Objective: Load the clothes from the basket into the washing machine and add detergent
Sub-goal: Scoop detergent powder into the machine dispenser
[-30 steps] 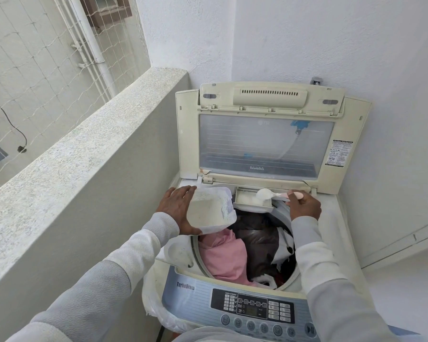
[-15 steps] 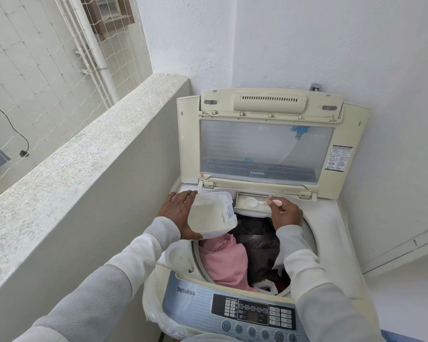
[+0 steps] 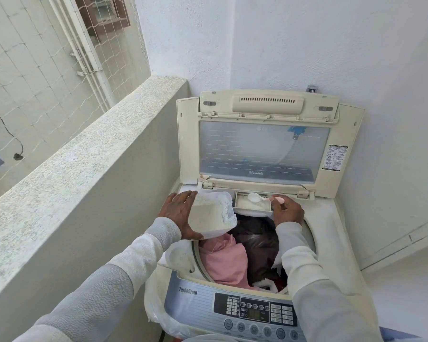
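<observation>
Detergent is going in: the left hand (image 3: 181,213) has its fingers curled round the powder tub (image 3: 211,215), the right hand (image 3: 288,209) pinches the spoon (image 3: 258,198) over the dispenser drawer (image 3: 252,208), and the next move is probably tipping it cleanly.

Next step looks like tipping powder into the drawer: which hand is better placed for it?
Right. The right hand pinches the spoon, whose white bowl hangs directly over the open detergent drawer. The left hand is occupied, gripping the powder tub beside the drawer.

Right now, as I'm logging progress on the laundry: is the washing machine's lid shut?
No, the lid stands raised upright, leaving the clothes inside the washing machine uncovered.
</observation>
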